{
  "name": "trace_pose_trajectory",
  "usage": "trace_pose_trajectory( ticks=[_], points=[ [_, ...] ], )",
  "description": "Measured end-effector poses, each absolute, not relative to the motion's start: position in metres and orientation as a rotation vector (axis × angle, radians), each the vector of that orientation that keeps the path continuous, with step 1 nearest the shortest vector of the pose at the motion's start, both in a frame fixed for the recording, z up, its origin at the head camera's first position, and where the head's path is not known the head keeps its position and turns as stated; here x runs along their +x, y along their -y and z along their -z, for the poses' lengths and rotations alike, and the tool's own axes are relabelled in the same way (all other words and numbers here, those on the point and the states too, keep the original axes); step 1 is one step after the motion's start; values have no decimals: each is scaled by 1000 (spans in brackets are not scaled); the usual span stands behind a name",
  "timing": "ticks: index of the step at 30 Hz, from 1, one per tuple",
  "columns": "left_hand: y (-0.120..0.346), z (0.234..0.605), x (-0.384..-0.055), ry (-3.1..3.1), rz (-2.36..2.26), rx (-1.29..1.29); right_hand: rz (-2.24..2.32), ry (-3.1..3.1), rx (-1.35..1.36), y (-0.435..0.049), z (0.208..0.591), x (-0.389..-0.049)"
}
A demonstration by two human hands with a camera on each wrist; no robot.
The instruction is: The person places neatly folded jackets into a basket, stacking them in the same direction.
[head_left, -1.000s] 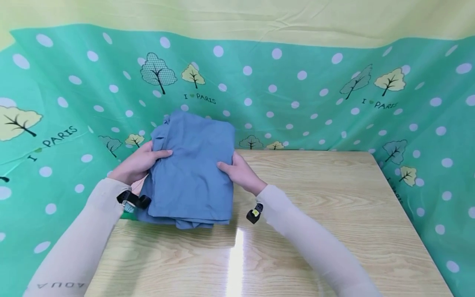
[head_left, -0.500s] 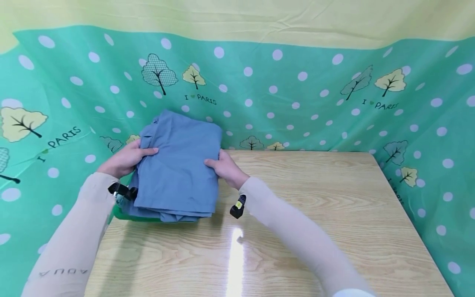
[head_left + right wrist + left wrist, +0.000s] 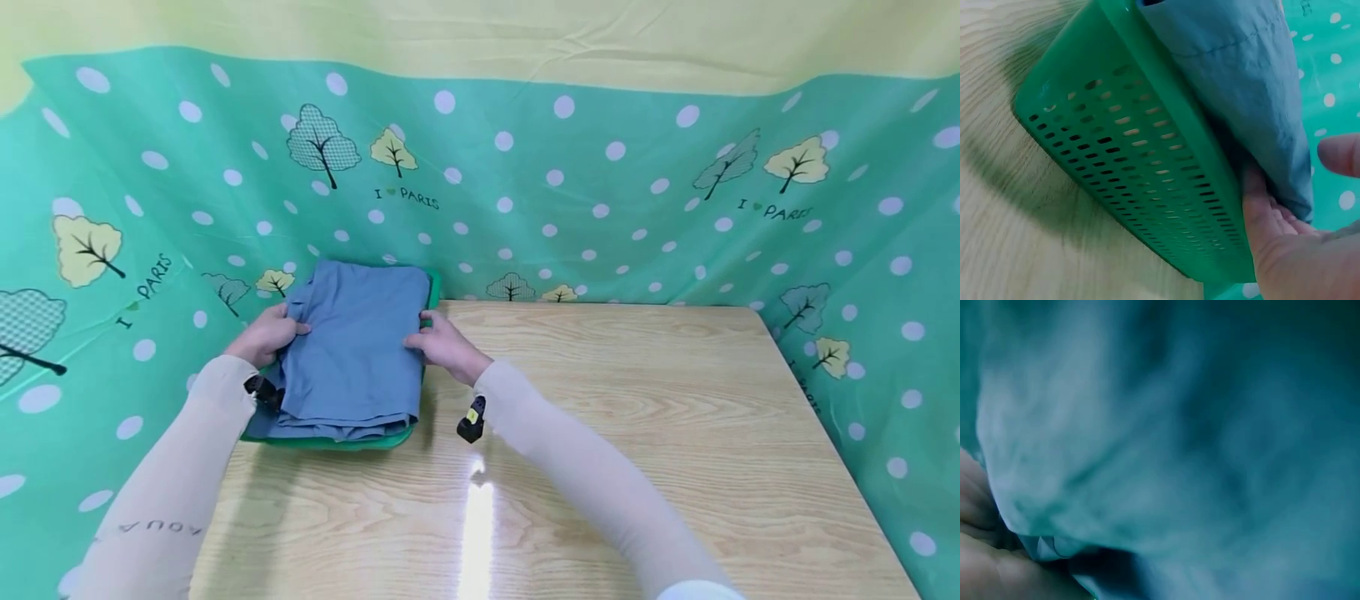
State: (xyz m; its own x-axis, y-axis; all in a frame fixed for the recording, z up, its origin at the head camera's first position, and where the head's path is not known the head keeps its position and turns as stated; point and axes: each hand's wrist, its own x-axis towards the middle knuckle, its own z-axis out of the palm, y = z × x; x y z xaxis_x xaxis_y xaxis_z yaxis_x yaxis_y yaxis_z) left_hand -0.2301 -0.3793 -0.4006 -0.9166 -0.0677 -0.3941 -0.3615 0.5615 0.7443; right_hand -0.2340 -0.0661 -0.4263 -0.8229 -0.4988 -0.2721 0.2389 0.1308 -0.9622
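Note:
A folded blue garment (image 3: 360,342) lies in the mouth of a green plastic basket (image 3: 401,437), its layered hem toward the near rim. My left hand (image 3: 272,333) grips the garment's left edge, thumb on top and the other fingers hidden beneath the cloth. Opposite it, my right hand (image 3: 446,343) holds the right edge. In the right wrist view, the fingers (image 3: 1263,215) of that hand are tucked between the cloth and the basket's slotted wall, and the thumb stands off to the side. Blurred blue cloth (image 3: 1116,450) fills most of the left wrist view.
The basket stands at the left rear of a light wooden table (image 3: 600,433). A green dotted curtain (image 3: 585,183) with printed trees hangs behind and along both sides, close to the basket. A bright light strip reflects off the tabletop.
Both hands have carried the folded garment left and lowered it into the basket. More of the basket's rim now shows around the cloth.

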Motion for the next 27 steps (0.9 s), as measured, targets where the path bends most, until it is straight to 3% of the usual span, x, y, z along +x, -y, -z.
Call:
trace_pose_trajectory(
  ticks=[11,27],
  points=[
    [383,405,-240,-2642,-1094,-289,1369,-2400,-485,77,413,-211],
    [370,397,-242,-2741,-1065,-348,828,-2735,-975,78,433,-187]
  ],
)
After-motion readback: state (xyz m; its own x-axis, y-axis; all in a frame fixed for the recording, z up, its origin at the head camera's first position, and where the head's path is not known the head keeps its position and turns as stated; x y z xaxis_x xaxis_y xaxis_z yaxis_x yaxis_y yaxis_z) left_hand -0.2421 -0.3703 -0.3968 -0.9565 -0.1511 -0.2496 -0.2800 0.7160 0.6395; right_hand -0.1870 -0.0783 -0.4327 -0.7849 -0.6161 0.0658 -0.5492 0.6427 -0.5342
